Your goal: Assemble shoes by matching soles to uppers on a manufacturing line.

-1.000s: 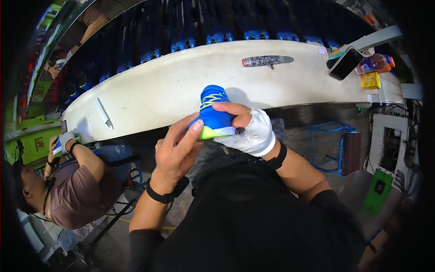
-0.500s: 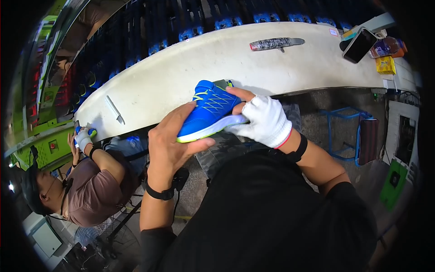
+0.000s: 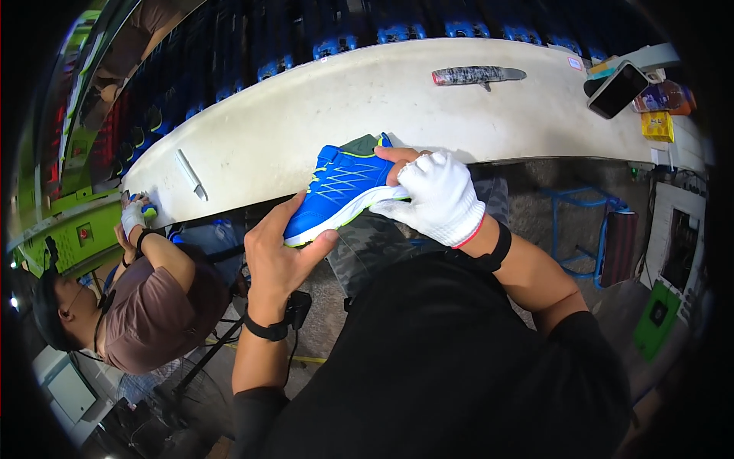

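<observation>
A blue sneaker (image 3: 342, 186) with yellow-green laces and a white sole is held in front of me, side-on, over the near edge of the table. My bare left hand (image 3: 277, 249) grips its toe, thumb along the sole and fingers over the front of the upper. My right hand (image 3: 440, 191), in a white fingerless glove, pinches the heel end, with fingertips at the collar and thumb under the sole. A dark grey-green piece (image 3: 361, 145) shows at the shoe's opening.
On the pale table (image 3: 306, 107) lie a wrapped knife-like tool (image 3: 475, 75) and a white pen-like tool (image 3: 188, 173). A phone (image 3: 619, 89) and yellow box (image 3: 657, 126) sit at the right. A co-worker (image 3: 153, 306) works at the left; a blue-framed stool (image 3: 585, 229) stands right.
The sneaker has turned so more of its side and opening face me, and its toe has shifted slightly left. Both hands keep their hold; the whole view has shifted slightly.
</observation>
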The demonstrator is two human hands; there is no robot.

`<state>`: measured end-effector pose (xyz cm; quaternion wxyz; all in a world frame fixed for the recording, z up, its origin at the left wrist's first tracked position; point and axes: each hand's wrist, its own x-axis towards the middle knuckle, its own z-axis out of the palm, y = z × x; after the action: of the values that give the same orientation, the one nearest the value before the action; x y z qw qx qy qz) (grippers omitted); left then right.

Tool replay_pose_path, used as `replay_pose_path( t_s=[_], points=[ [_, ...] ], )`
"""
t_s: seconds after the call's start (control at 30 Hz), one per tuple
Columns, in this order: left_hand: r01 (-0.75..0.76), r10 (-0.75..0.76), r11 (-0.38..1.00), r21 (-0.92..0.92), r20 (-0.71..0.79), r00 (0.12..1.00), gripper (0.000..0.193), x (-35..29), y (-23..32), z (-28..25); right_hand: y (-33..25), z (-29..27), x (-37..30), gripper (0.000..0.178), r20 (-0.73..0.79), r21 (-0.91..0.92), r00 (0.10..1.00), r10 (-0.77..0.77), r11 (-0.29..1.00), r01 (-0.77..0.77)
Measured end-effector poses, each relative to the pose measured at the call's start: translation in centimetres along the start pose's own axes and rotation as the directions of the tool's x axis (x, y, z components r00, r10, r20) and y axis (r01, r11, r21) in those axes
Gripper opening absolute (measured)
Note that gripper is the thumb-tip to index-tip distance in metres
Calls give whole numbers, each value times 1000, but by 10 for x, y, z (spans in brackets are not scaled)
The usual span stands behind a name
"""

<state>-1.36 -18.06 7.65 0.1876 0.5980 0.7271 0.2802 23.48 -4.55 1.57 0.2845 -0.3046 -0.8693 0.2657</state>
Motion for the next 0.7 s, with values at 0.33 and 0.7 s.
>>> replay_pose_path(
  t_s=[0.33, 0.7],
  points=[
    [24, -44, 930, 366, 45, 998, 92, 0, -14, 32, -16, 14, 10, 45, 3, -221, 981, -192, 957, 188],
    [-309, 322, 941, -138, 84, 943, 67, 22, 66, 6, -17, -68, -13, 95, -60, 25, 986, -155, 987, 156]
  ],
)
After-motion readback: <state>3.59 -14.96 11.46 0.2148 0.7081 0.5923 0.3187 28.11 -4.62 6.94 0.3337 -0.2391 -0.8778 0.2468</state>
